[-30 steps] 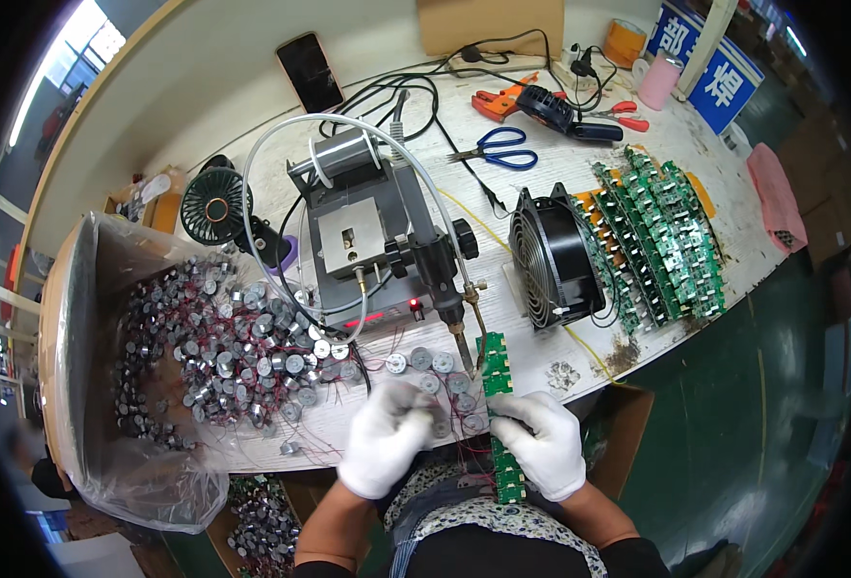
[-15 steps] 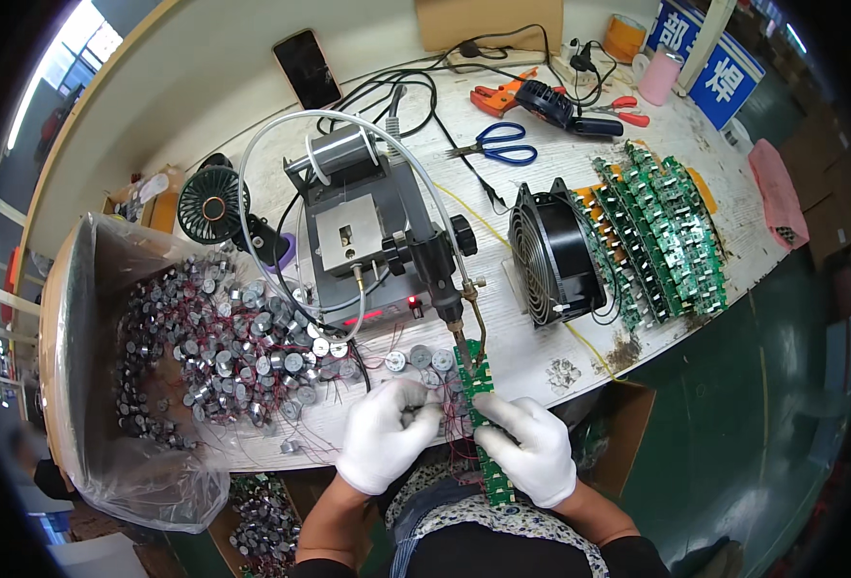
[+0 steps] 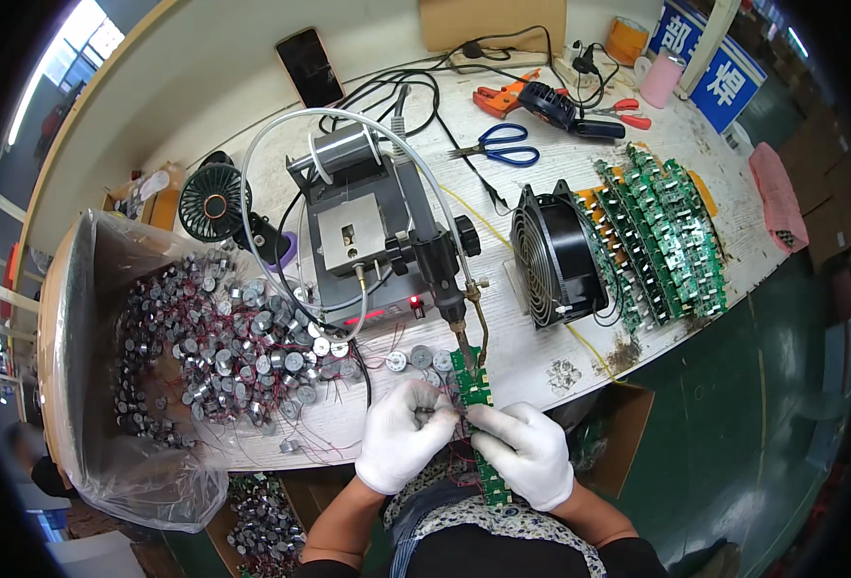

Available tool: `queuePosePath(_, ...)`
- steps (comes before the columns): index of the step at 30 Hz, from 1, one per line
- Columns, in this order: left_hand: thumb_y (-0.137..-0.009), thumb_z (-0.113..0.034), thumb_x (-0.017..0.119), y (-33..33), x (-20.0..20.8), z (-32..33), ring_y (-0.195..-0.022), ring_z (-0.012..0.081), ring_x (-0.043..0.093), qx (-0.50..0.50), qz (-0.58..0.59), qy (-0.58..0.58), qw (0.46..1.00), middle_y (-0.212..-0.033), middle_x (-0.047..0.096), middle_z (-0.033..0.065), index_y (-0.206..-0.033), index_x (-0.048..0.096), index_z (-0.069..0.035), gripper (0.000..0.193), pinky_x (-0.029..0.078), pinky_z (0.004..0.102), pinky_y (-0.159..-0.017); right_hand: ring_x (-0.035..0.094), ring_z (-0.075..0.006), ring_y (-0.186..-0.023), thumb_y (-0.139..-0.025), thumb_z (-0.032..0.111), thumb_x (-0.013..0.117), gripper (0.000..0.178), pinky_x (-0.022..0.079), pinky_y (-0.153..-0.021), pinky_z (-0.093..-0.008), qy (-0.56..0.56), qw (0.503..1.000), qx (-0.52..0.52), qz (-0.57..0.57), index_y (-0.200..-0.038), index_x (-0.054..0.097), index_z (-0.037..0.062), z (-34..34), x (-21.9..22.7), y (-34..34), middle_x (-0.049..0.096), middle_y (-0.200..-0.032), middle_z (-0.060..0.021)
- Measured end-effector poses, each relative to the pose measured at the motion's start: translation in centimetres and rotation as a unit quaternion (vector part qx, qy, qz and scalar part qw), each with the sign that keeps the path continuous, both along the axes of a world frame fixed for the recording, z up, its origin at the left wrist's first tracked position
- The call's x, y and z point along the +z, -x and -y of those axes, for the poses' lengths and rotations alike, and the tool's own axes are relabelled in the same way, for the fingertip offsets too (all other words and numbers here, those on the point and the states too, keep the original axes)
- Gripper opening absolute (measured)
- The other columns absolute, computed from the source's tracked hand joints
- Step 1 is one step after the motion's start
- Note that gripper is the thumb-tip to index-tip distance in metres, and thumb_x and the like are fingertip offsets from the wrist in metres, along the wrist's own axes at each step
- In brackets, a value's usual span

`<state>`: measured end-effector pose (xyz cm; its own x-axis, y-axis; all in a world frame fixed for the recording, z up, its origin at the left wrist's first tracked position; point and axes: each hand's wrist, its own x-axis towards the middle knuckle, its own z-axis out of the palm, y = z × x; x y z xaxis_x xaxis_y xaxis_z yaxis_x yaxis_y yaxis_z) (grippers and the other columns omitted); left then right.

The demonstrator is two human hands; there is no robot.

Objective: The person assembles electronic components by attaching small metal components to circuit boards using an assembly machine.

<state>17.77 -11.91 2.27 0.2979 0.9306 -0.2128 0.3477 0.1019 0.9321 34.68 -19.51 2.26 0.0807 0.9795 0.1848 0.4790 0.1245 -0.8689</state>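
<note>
My left hand, in a white glove, is closed in a pinch just left of a long green circuit board strip. A small grey motor, mostly hidden, shows between its fingers. My right hand, also gloved, grips the strip from the right, thumb and forefinger reaching across it to its left edge near my left fingertips. The strip runs from under the soldering iron tip down towards my lap. Thin red wires hang beside it. Several loose round motors lie left of the strip's far end.
A soldering machine stands behind my hands. To the left, a plastic-lined box spills a heap of small motors. A black fan and stacked circuit boards stand right. Farther back lie blue scissors and a phone.
My left hand has moved right, bringing its fingertips up to the strip's left edge. My right fingertips have shifted slightly left, and the strip's far end has moved slightly left and nearer.
</note>
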Motion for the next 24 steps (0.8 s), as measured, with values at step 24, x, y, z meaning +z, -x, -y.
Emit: queuePosePath(24,-0.089,-0.01,0.06,-2.4,-0.1,-1.1,-0.057,0.0084,0.05,0.076,0.235,0.176,0.953,-0.071,0.055,0.0019,-0.09,0.052,-0.003,0.011,0.039,0.022,-0.053,0.065,-0.0232,-0.07,-0.077,-0.001,0.074,0.028,0.052,-0.065,-0.0307,0.009,0.997,-0.01,-0.07,-0.104,0.072,0.0022,1.1,-0.9,-0.1,0.064,-0.083,-0.0115)
